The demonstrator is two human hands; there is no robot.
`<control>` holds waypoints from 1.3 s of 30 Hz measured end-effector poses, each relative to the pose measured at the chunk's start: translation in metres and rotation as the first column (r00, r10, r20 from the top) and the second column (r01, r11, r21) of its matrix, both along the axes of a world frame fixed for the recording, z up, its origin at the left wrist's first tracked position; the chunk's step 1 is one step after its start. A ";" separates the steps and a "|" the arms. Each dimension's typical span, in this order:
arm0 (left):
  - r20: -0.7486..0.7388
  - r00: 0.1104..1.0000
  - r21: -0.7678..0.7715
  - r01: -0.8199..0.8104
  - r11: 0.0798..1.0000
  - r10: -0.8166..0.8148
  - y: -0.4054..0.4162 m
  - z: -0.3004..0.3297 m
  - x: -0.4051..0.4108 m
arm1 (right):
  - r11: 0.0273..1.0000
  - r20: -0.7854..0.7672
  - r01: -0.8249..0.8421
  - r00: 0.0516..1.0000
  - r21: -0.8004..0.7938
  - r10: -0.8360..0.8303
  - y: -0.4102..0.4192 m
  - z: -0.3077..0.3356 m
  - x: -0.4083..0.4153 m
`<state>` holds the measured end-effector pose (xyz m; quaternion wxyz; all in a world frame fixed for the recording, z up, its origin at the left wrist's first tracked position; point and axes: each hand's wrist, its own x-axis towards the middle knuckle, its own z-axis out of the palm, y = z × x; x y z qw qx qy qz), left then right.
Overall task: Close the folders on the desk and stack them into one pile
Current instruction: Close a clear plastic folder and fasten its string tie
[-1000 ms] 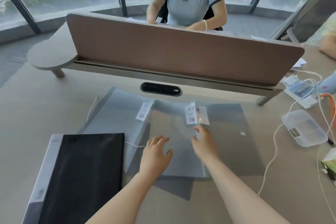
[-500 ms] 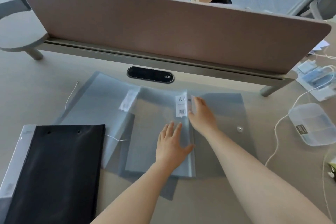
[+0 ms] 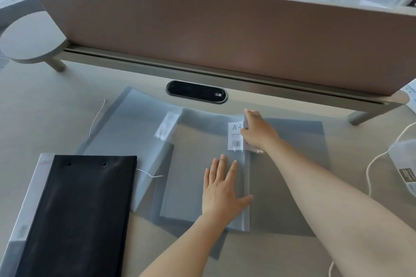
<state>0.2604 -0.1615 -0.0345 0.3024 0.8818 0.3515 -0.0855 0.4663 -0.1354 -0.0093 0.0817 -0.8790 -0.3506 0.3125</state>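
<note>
My left hand (image 3: 221, 189) now lies flat, fingers spread, on the translucent folder (image 3: 198, 177) in the middle of the surface (image 3: 45, 114). A second ago this hand was lower, near the folder's bottom edge; it has moved up toward 12 o'clock and presses the cover down beside the spine. My right hand (image 3: 258, 132) has also gone further toward 12 o'clock and now touches the top edge next to the white A4 label (image 3: 235, 135). Its fingers are bent at the edge, but I cannot tell if they pinch the cover or only push on it.

I judge that this folder is now closed, or almost. Other grey sheets (image 3: 292, 164) lie open under it, spreading toward 3 o'clock and 10 o'clock, so more closing remains. The black folder (image 3: 85, 209) lies at 8 o'clock, apart from my hands, just beside the translucent ones. No pile is made yet.
</note>
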 end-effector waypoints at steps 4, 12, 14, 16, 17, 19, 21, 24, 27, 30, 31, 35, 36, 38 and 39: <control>-0.002 1.000 0.007 -0.006 1.000 0.006 0.001 0.000 0.001 | 0.995 0.073 0.048 0.996 0.083 -0.054 0.002 0.003 0.000; 0.084 0.990 -0.090 -0.102 0.991 0.110 0.003 0.020 0.011 | 0.909 0.097 0.235 0.954 0.345 -0.284 -0.003 0.030 -0.011; 0.122 0.981 -0.123 -0.134 0.983 0.149 0.003 0.031 0.015 | 0.876 0.082 0.257 0.945 0.407 -0.316 -0.006 0.042 -0.016; 0.163 0.967 -0.153 -0.171 0.973 0.196 0.003 0.040 0.019 | 0.842 0.059 0.272 0.940 0.466 -0.336 -0.009 0.053 -0.021; 0.188 0.957 -0.162 -0.189 0.968 0.219 0.002 0.045 0.020 | 0.820 0.042 0.279 0.938 0.500 -0.345 -0.011 0.060 -0.025; 0.241 0.934 -0.174 -0.224 0.959 0.262 0.000 0.056 0.022 | 0.770 0.010 0.286 0.935 0.570 -0.355 -0.014 0.076 -0.032; 0.296 0.907 -0.182 -0.254 0.950 0.299 -0.001 0.067 0.023 | 0.721 -0.022 0.287 0.935 0.631 -0.353 -0.018 0.093 -0.040; 0.364 0.860 -0.206 -0.299 0.932 0.357 -0.002 0.085 0.019 | 0.649 -0.070 0.281 0.941 0.707 -0.332 -0.022 0.120 -0.055; 0.433 0.797 -0.219 -0.360 0.907 0.420 -0.005 0.106 0.010 | 0.587 -0.103 0.262 0.951 0.766 -0.291 -0.025 0.148 -0.076; 0.474 0.739 -0.235 -0.417 0.878 0.478 -0.005 0.123 0.002 | 0.537 -0.154 0.262 0.959 0.802 -0.239 -0.026 0.170 -0.096; 0.496 0.717 -0.246 -0.426 0.871 0.491 -0.005 0.130 -0.003 | 0.516 -0.168 0.260 0.961 0.816 -0.217 -0.027 0.178 -0.104; 0.576 0.652 -0.240 -0.441 0.865 0.493 -0.005 0.155 -0.020 | 0.438 -0.236 0.264 0.965 0.860 -0.117 -0.027 0.205 -0.132; 0.594 0.629 -0.255 -0.444 0.859 0.502 -0.004 0.164 -0.025 | 0.421 -0.240 0.255 0.967 0.870 -0.091 -0.026 0.210 -0.139; 0.636 0.559 -0.326 -0.432 0.841 0.533 0.000 0.178 -0.035 | 0.382 -0.213 0.213 0.976 0.899 -0.042 -0.023 0.220 -0.151; 0.651 0.524 -0.364 -0.421 0.831 0.550 0.004 0.184 -0.039 | 0.358 -0.192 0.189 0.981 0.914 -0.026 -0.021 0.224 -0.156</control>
